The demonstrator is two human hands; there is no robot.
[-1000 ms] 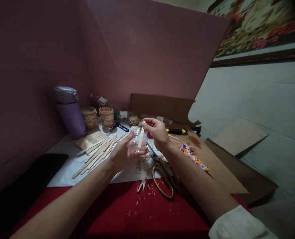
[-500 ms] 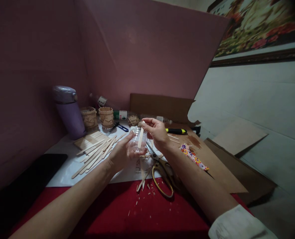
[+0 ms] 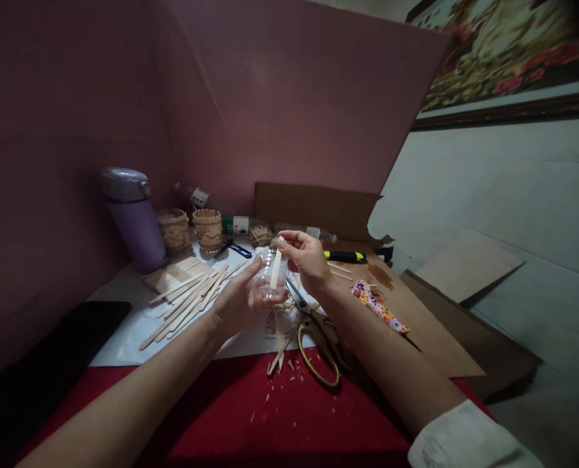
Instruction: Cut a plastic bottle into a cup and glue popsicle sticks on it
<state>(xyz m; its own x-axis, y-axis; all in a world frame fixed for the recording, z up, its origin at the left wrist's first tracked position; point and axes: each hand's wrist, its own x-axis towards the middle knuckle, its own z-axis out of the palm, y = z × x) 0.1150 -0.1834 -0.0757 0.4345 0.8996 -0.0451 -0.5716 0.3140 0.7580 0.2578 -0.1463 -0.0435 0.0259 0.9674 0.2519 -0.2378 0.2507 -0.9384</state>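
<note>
Holding a clear plastic cup (image 3: 269, 278) just left of the frame's centre, the left hand (image 3: 241, 302) cradled it from below, fingers curled around its wall. The right hand (image 3: 308, 259), just right of centre, pinched the top of one wooden stick (image 3: 275, 268) between thumb and fingertips and set it upright against the cup's side.

The cladding seemed to be at its very start. Only this single stick lay against the cup and the rest of the wall looked bare, so nearly the whole round was left to do. Whether any glue was on it could not be made out.

Counted, there was one cup and one stick in hand. A loose heap of sticks (image 3: 187, 300) lay at left of centre, well over a dozen and too overlapped for an exact number. Behind it stood a stick-clad pot (image 3: 175, 231) and a second stick-clad pot (image 3: 208, 229), two in all, both apparently complete. One purple flask (image 3: 133, 218) stood at their left.

One ball of twine (image 3: 261, 235) and one blue clipper (image 3: 237, 248) lay near the pots. One pair of scissors (image 3: 319, 338) lay below the hands among scattered offcuts (image 3: 277, 348). One yellow-and-black knife (image 3: 345, 256) and one patterned strip (image 3: 380, 307) lay on the cardboard (image 3: 430, 344) at right.
</note>
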